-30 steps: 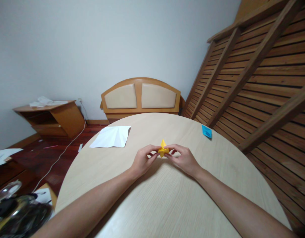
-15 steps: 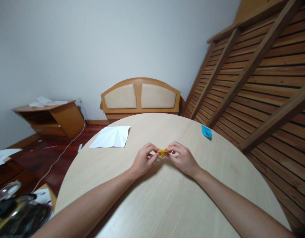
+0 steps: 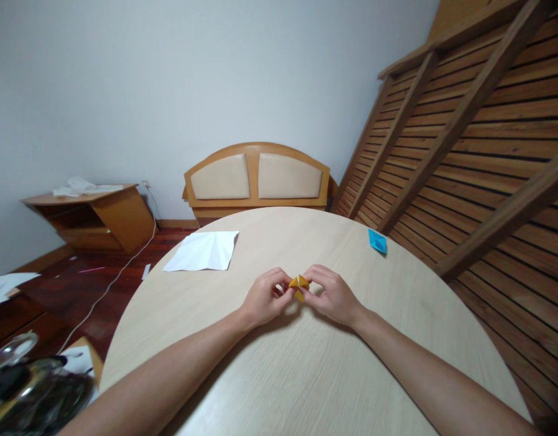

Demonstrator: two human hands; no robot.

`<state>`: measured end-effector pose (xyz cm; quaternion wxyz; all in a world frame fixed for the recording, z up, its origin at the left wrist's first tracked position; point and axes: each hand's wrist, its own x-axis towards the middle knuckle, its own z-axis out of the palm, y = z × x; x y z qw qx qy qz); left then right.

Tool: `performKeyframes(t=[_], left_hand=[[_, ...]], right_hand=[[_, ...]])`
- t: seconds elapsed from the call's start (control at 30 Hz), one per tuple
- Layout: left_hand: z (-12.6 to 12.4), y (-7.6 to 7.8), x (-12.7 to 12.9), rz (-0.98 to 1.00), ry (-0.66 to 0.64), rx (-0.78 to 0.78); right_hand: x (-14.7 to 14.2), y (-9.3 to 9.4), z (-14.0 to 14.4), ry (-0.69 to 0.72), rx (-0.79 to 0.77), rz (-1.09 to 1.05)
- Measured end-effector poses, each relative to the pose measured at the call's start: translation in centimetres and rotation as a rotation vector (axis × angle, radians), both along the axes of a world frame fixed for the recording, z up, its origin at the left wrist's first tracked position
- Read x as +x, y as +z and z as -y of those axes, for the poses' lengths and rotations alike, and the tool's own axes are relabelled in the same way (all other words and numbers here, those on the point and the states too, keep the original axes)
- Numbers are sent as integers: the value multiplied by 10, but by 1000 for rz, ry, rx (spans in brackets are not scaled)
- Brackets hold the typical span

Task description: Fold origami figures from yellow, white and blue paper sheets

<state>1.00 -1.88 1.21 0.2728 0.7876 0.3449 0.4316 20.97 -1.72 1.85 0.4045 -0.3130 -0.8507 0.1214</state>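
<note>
Yellow origami [image 3: 303, 283], newly two-peaked.
Left hand [image 3: 266, 297] and right hand [image 3: 332, 295] pinch it, inside the round table's edge [image 3: 283, 213]; reshaping seems underway.

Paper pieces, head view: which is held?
The small folded yellow paper, pinched by left hand and right hand; the creased white paper sheet and folded blue paper lie untouched.

This looks like a home bedroom: padded headboard [image 3: 256, 176] beyond the fingers [image 3: 285, 297], slatted wooden frame [image 3: 463, 115] to their right.
</note>
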Motion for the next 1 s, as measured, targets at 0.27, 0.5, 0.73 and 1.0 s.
performKeyframes(t=[0.27,0.5,0.73,1.0], left_hand=[[0,0,2,-57,39,60],[-3,-3,-3,-74,51,66],[-4,-4,-2,-64,59,54],[-5,-5,-4,-73,65,46]], right_hand=[[0,0,-2,-7,-18,-5],[6,2,-5,-52,-31,-34],[8,2,-6,-53,-14,-33],[10,0,-7,-74,-29,-44]])
